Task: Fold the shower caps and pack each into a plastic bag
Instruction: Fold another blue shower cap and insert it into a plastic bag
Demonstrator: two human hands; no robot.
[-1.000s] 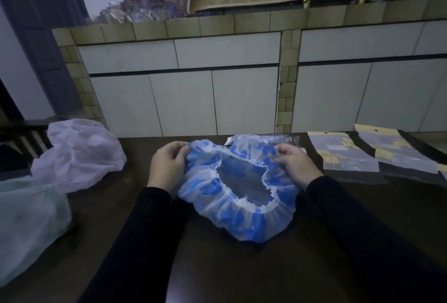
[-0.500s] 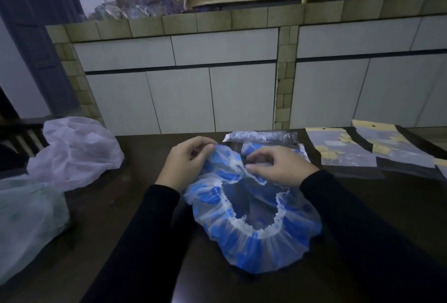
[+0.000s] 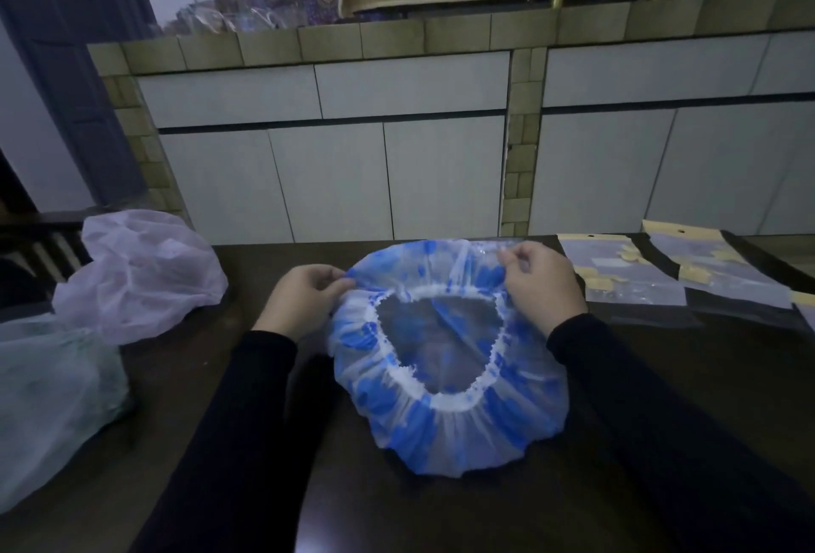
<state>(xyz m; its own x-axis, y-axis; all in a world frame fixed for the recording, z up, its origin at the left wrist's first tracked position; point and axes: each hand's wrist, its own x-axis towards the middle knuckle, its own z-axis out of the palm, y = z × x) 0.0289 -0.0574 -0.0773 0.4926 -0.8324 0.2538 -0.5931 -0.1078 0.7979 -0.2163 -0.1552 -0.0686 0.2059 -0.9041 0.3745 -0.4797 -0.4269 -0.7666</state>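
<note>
Both arms in dark sleeves, reaching forward from the lower corners and converging toward the middle. Left hand knuckles up, fingers curled, pinching the left edge of the shower cap. Right hand raised slightly higher, thumb and fingertips pinching its far right rim.

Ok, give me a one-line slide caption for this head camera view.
Both hands, left and right, pinch the far edge of a blue-and-white shower cap spread open on a dark table.
</note>
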